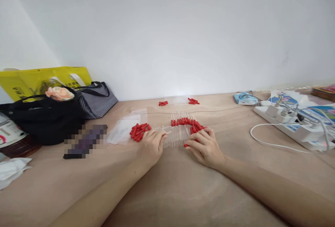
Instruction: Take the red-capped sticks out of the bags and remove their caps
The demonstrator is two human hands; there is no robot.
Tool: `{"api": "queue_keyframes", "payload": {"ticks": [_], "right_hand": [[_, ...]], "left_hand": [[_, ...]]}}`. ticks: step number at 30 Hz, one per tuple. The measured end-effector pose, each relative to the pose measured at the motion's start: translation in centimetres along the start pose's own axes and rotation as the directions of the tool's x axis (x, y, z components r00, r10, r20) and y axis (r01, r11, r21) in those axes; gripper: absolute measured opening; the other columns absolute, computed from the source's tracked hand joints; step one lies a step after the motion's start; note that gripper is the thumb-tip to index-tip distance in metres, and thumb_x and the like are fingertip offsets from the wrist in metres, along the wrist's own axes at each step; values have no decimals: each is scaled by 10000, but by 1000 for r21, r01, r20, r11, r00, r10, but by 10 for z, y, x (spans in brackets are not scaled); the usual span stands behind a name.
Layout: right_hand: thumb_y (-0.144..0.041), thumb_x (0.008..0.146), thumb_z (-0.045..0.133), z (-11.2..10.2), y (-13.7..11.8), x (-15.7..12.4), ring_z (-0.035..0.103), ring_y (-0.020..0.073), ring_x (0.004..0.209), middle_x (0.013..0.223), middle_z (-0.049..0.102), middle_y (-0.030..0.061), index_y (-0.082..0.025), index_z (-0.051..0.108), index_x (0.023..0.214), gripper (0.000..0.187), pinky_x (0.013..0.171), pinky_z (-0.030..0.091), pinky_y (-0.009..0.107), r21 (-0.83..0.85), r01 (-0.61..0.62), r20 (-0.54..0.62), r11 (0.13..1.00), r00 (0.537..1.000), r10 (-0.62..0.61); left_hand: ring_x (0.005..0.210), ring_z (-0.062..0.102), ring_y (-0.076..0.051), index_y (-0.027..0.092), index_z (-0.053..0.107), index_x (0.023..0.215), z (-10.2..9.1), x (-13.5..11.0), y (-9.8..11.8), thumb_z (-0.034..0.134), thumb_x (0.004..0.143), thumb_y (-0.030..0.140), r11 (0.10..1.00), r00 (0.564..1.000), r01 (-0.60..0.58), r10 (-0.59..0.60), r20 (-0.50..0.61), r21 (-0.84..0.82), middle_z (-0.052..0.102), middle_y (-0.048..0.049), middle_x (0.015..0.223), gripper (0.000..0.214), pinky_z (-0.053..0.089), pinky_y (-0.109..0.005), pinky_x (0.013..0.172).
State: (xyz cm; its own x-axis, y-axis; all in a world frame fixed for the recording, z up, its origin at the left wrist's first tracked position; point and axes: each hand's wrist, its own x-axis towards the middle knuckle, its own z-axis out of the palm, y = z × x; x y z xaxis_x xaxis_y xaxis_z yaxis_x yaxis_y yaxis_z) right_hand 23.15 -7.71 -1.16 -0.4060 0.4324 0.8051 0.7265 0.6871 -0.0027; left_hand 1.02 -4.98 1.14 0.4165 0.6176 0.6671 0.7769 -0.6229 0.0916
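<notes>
A row of clear plastic droppers (176,135) lies flat on the beige table (167,192) between my hands. My left hand (151,145) rests at the row's left end with its fingers curled against the tubes. My right hand (204,146) lies on the right end, fingers spread over the tubes and some red rubber bulbs (196,128). A loose pile of red bulbs (139,131) sits just left of my left hand. More droppers with red bulbs (183,119) lie behind the row.
Clear plastic bags (123,129) lie left of the pile. A black bag (44,117), a striped bag (96,99) and a yellow bag (39,80) stand at the left wall. A power strip with chargers and cables (293,125) and a face mask (244,98) are at right. A few bulbs and droppers (180,101) lie by the wall.
</notes>
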Motion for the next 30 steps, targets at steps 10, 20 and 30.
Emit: {"api": "queue_keyframes", "payload": {"ticks": [10, 20, 30], "right_hand": [[-312, 759, 489, -7, 46, 36, 529, 141, 674, 725, 622, 10, -198, 596, 758, 157, 690, 301, 294, 17, -574, 53, 819, 818, 573], [-236, 612, 594, 8, 100, 46, 546, 105, 510, 645, 634, 7, -167, 573, 738, 146, 457, 369, 201, -10, -903, 517, 430, 363, 775], [-275, 592, 612, 16, 114, 35, 568, 130, 564, 628, 629, 5, -187, 600, 707, 145, 483, 381, 210, -104, -885, 516, 454, 342, 785]], "left_hand": [[524, 585, -121, 179, 584, 833, -1, 46, -40, 462, 746, 315, 697, 606, 717, -608, 513, -19, 651, -4, 645, 202, 377, -197, 452], [609, 603, -180, 154, 629, 854, 7, 53, -25, 524, 692, 285, 780, 644, 604, -598, 477, 163, 664, -67, 682, 233, 401, -248, 557], [762, 611, -219, 160, 633, 802, 12, 48, -25, 515, 702, 277, 827, 695, 522, -555, 458, 209, 666, -99, 798, 194, 424, -273, 633]]}}
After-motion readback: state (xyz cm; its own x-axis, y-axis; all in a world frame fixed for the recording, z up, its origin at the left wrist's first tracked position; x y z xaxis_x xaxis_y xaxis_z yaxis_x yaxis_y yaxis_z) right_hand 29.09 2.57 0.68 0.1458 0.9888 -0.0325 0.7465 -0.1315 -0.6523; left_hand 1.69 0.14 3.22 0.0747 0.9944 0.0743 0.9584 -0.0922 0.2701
